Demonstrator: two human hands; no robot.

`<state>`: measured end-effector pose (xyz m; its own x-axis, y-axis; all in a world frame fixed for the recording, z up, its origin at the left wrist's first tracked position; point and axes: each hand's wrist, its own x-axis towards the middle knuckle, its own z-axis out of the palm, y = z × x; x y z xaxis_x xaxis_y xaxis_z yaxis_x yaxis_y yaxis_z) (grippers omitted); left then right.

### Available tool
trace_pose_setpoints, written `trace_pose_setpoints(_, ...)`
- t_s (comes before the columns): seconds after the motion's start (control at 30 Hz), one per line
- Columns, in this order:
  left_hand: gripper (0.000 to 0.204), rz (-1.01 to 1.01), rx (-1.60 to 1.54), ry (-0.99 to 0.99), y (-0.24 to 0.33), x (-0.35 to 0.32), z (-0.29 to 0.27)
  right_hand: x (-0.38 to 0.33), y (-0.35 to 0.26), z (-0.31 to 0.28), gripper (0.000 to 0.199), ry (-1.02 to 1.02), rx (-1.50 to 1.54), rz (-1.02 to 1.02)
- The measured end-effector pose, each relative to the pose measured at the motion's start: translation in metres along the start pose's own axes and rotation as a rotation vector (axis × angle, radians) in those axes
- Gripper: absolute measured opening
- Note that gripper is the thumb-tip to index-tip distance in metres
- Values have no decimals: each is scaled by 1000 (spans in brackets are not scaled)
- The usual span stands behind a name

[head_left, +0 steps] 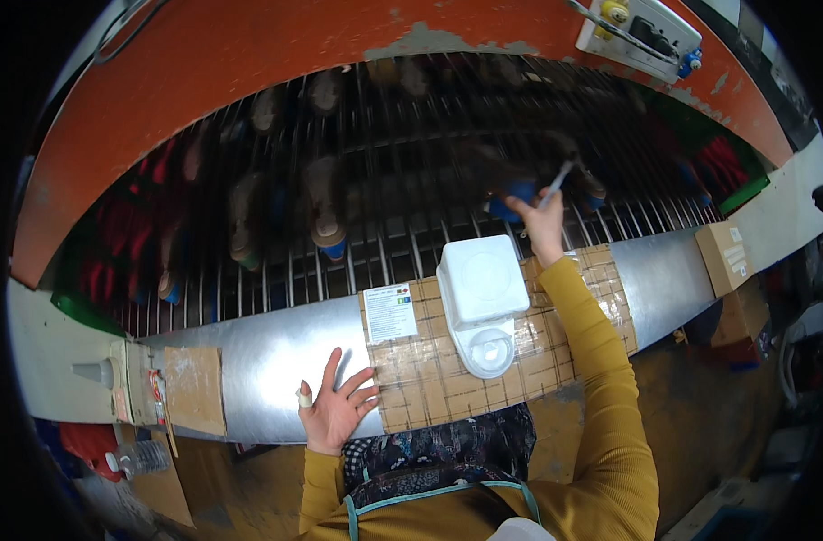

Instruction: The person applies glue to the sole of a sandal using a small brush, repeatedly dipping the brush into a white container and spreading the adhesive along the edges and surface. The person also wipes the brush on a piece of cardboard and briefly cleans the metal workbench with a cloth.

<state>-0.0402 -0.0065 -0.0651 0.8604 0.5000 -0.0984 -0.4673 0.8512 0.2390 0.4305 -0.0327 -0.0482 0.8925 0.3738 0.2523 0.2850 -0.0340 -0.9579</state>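
Note:
My right hand (pixel 543 221) reaches out over the metal-bar rack with a slim pale stick-like tool (pixel 557 182), perhaps a brush, held in its fingers. Its tip is blurred. Thumb and fingertips are at the blue end of a dark, shoe-shaped piece (pixel 502 207); whether they grip it I cannot tell. My left hand (pixel 338 406) is open, fingers spread, over the metal ledge at the cardboard's left edge. One finger has a pale wrap. Between my hands, a white plastic container (pixel 485 279) with a round clear cup (pixel 491 350) at its near end stands on the taped cardboard (pixel 438 388).
Several shoe-shaped pieces, one with a blue end (pixel 329 225), lie on the bar rack (pixel 402 257). Beyond rises an orange panel (pixel 276 54) with a switch box (pixel 641 36). A small carton (pixel 723 257) sits right; a cardboard piece (pixel 195 388) and plastic bottle (pixel 146 458) are left.

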Motion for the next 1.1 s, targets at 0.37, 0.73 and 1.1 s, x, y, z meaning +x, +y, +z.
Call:
trace_pose_setpoints(0.37, 80, -13, 52, 81, 0, 2, 2, 113, 68, -120, 56, 196, -1200, -298)
trace_pose_setpoints(0.73, 77, 7, 63, 88, 2, 1, 1, 176, 65, -126, 78, -296, -1197, -114)
trace_pose_setpoints(1.1, 95, -51, 533, 8, -9, 7, 21, 70, -54, -228, 45, 63, -224, 73)
